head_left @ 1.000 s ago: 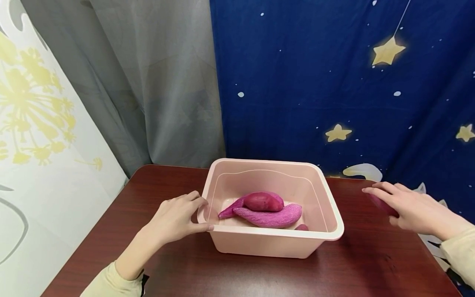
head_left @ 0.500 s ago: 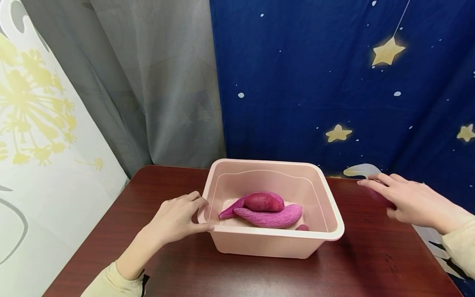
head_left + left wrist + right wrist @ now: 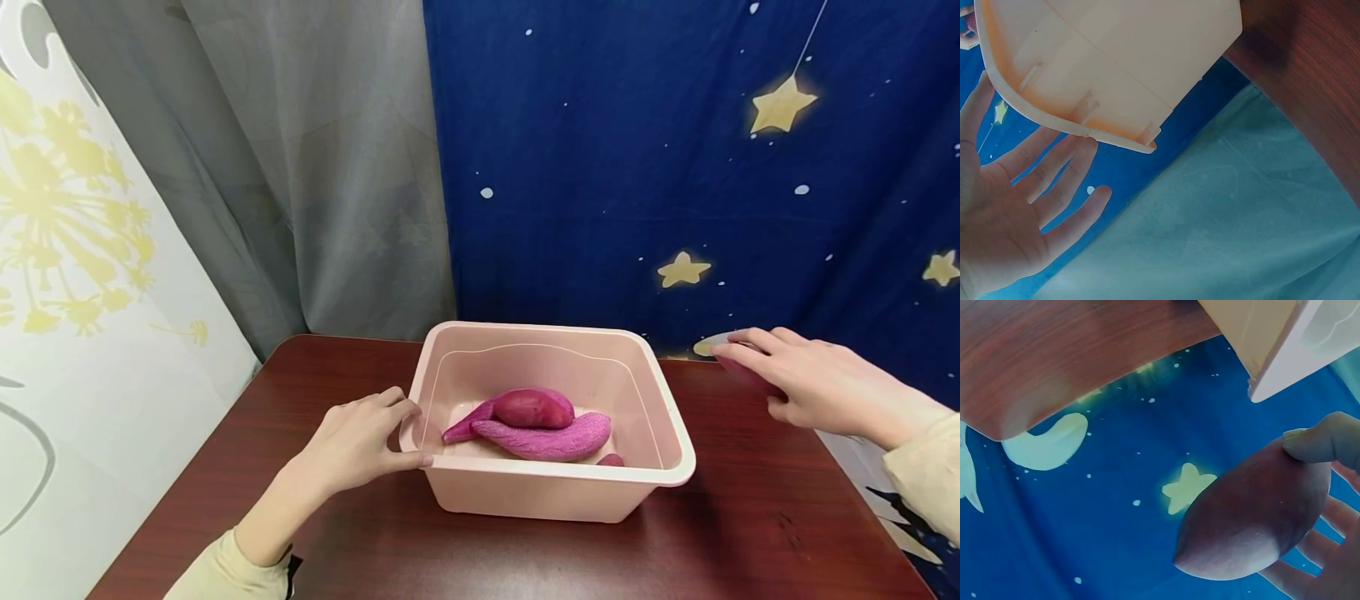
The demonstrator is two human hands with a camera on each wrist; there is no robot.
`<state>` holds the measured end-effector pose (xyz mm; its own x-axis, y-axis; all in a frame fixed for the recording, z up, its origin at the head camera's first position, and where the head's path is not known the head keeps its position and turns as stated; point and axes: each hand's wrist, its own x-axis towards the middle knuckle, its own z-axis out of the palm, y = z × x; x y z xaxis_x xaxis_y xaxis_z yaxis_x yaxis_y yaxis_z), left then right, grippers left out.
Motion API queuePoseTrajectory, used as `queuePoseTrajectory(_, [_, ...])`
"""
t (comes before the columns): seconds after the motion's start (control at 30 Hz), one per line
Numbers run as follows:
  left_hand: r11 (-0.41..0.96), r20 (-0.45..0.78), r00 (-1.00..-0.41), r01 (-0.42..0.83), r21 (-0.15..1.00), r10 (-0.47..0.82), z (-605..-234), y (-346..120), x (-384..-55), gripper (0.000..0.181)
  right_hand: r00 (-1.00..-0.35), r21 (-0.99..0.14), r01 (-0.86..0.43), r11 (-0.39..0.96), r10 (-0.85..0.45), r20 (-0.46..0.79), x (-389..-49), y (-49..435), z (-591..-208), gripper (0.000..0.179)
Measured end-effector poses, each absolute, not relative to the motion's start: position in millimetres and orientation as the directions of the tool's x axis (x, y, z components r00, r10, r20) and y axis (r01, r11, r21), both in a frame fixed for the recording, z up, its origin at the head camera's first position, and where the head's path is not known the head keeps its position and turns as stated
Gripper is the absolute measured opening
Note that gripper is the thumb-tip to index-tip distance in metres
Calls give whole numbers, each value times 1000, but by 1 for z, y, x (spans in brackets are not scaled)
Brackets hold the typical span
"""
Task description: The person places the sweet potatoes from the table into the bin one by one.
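Observation:
A pink plastic bin stands on the dark red table. Inside it lie a smooth red sweet potato and a long, curved pink-purple one; the tip of a small one shows behind the near wall. My left hand rests on the bin's near left corner, thumb and fingertips touching the rim, its fingers spread and mostly straight in the left wrist view. Right of the bin, above the table, my right hand holds a reddish, pointed sweet potato between thumb and fingers.
The reddish-brown table ends behind the bin at a grey curtain and a blue curtain with stars. A white panel with yellow flowers stands along the left.
My right hand has risen and moved slightly left with the sweet potato in it. The left hand and the bin have stayed in place.

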<state>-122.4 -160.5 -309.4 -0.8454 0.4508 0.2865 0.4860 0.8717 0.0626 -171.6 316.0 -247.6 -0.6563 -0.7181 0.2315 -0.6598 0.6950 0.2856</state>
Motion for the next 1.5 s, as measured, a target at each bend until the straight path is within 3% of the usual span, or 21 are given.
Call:
queuePoseTrajectory(0.53, [869,292,-840,492,57,456,-310,-161,-123,42,-593,275,-719,639,-770,237,-181,284,-224,70])
queuePoseTrajectory(0.83, [870,289,-842,490,59,455,-309,-160,-123,42,-626,267,-709,653,-757,189,-185,263,-214,66])
queuePoseTrajectory(1.03, [873,283,-847,484,63,450,-309,-160,-122,43,-556,273,-752,600,-800,226,-191,247,-209,68])
queuePoseTrajectory(1.27, [871,283,-846,486,65,451,-309,-161,-122,42,-569,276,-753,597,-802,183,-193,228,-203,67])
queuePoseTrajectory(1.5, [868,287,-842,492,65,456,-308,-161,-123,41,-540,269,-778,568,-823,175,-199,208,-202,63])
